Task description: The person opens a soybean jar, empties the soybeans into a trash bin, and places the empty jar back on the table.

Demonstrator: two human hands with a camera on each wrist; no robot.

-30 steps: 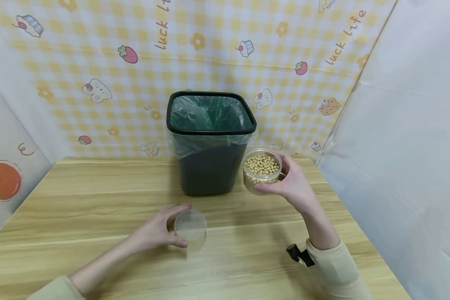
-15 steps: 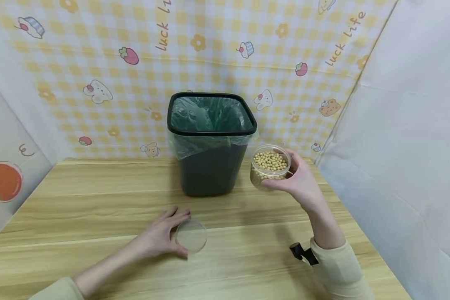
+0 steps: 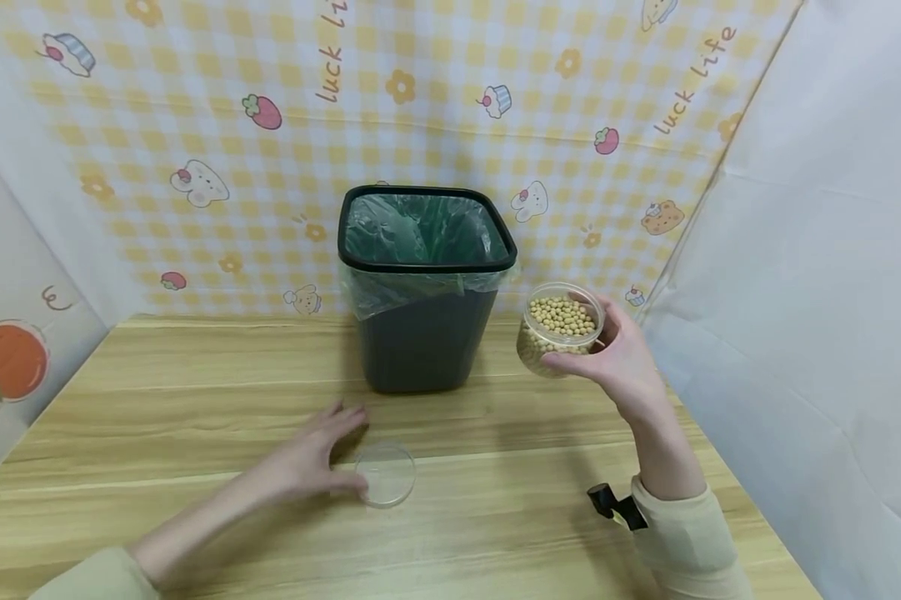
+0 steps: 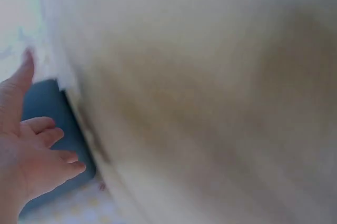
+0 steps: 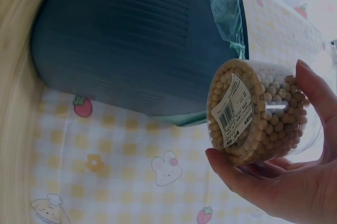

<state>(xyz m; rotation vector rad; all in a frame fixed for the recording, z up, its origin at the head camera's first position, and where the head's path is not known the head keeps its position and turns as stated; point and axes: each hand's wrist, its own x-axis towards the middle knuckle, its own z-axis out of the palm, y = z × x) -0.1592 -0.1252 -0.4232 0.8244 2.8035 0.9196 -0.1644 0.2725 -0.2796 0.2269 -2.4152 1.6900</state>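
In the head view my right hand (image 3: 626,358) grips a clear plastic jar (image 3: 543,354) from its right side, raised to the right of the trash bin. Small round tan balls (image 3: 563,315) fill it, and its top is uncovered. The right wrist view shows a barcode label (image 5: 234,109) on the jar's bottom, with my thumb and fingers around the side. My left hand (image 3: 311,458) is low over the table, fingers spread, its thumb tip at the left edge of a clear round lid (image 3: 387,477) lying flat. Its palm and fingers (image 4: 47,129) show in the left wrist view, holding nothing.
A dark trash bin (image 3: 423,337) with a black rim and green liner bag stands at the back middle of the wooden table (image 3: 210,383). Behind it hangs a yellow checked cloth (image 3: 420,92). White sheeting (image 3: 818,275) closes off the right side.
My right hand has carried the jar to the right, away from the bin. My left hand has lowered the lid onto the table, let it go and drawn slightly left.
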